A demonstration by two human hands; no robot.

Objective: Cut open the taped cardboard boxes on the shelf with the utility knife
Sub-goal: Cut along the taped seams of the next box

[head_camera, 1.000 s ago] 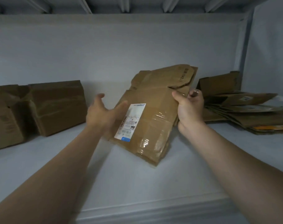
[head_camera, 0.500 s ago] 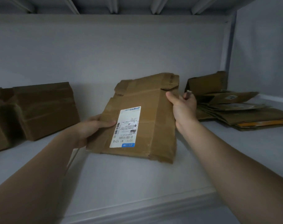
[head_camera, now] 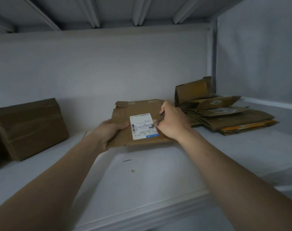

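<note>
A: Now, what differs?
B: One cardboard box (head_camera: 138,112), tilted upright earlier, lies flat on the shelf (head_camera: 158,180). Grip of left hand (head_camera: 111,130) clamps its edge; grip of right hand (head_camera: 172,124) clamps one utility knife (head_camera: 158,119), tip on the one label (head_camera: 142,129).
</note>
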